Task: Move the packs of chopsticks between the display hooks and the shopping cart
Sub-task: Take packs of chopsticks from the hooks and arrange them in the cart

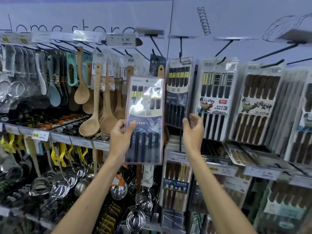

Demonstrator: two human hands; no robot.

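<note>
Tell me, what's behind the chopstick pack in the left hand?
Wooden spoons peek out left of the chopstick pack, and a wooden spatula above it. Whatever hangs directly behind is covered.

I list: chopstick pack (145, 119), black sticks with gold bands, navy bird-print card; spoons (89, 123), pale tan wood; wall panel (236, 22), lilac-white.
</note>
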